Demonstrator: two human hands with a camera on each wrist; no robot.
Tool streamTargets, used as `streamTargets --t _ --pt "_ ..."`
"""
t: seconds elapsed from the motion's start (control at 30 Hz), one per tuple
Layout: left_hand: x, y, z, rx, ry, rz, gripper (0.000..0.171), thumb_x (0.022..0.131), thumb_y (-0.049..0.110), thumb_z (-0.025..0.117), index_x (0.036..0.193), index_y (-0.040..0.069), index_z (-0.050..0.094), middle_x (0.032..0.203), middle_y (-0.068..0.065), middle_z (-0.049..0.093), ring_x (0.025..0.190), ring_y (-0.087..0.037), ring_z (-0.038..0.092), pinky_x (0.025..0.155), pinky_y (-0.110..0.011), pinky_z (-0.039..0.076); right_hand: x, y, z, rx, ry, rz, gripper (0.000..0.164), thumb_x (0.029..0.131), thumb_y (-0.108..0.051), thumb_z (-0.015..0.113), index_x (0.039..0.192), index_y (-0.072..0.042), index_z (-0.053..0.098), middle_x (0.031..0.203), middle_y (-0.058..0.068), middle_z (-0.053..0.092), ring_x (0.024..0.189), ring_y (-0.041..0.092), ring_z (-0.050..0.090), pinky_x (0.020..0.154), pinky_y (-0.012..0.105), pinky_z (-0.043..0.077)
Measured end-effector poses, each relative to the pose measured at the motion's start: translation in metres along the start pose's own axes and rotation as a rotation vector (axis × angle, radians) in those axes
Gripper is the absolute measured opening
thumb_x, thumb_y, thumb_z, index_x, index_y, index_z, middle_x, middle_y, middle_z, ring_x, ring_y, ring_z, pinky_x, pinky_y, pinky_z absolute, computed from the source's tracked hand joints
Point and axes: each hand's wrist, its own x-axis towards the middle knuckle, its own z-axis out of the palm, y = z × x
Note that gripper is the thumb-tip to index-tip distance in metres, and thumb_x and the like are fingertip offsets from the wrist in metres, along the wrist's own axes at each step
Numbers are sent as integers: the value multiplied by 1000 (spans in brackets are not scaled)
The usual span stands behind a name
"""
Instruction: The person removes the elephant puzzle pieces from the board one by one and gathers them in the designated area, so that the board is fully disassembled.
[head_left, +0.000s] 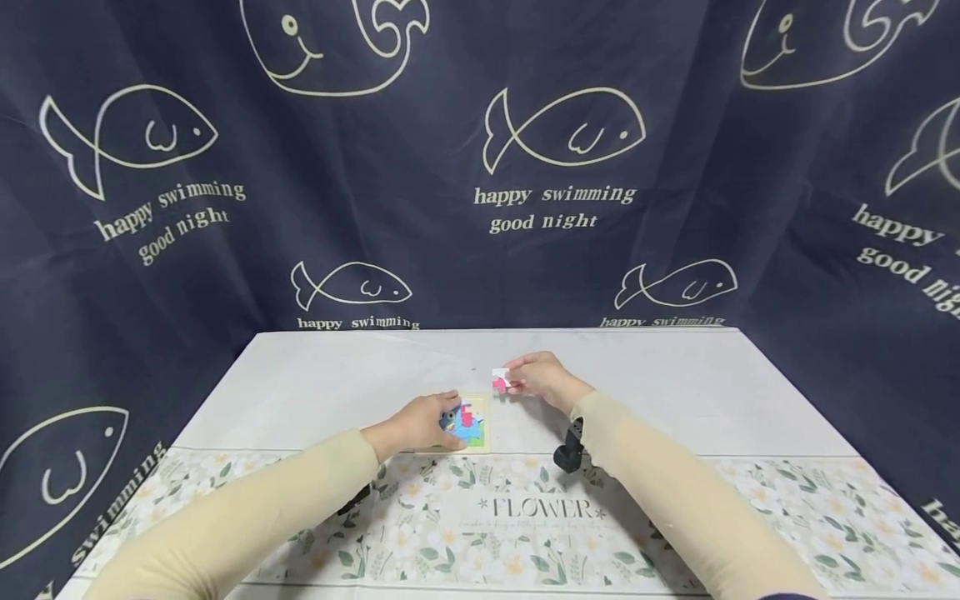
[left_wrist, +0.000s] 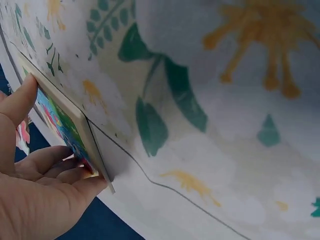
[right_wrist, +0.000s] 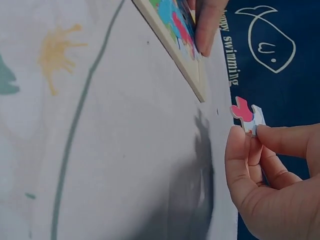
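Observation:
A small square jigsaw puzzle board [head_left: 487,427] with a pale wooden frame lies on the table, showing a blue, pink and green picture. My left hand [head_left: 418,423] spans its left part, thumb at the near edge and fingers at the far one, covering some of the picture. In the left wrist view the fingers bend over the board's frame [left_wrist: 75,106]. To the right, my right hand [head_left: 546,380] pinches a pink and white jigsaw piece [right_wrist: 244,110] between thumb and fingertips. The piece is held up beyond the board's far right corner.
The table carries a white cloth [head_left: 637,392] with a floral printed band [head_left: 525,558] along the front. Dark blue curtains [head_left: 450,208] with fish drawings hang behind and at both sides. A black wrist device [head_left: 570,450] sits at the right cuff.

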Motion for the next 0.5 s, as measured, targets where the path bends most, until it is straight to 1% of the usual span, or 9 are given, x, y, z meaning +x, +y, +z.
streamTargets --t 0.13,0.3,0.5 --pt "-2 -2 2 -3 16 25 82 78 32 81 145 3 43 156 -9 35 143 -35 32 119 -48 29 4 2 -3 10 12 -11 29 88 9 60 116 13 60 75 5 60 66 11 59 74 25 61" --pt "-4 -7 4 24 37 63 81 81 35 79 146 3 42 156 -9 34 144 -34 32 118 -48 30 10 2 -7 20 27 -27 29 88 7 61 117 12 60 77 5 63 66 10 61 74 25 61" --pt "-6 -6 4 41 46 83 81 81 37 78 145 2 42 156 -11 35 143 -32 33 118 -46 31 13 0 -11 12 40 -38 29 88 5 62 116 12 60 76 4 65 62 9 63 72 24 61"
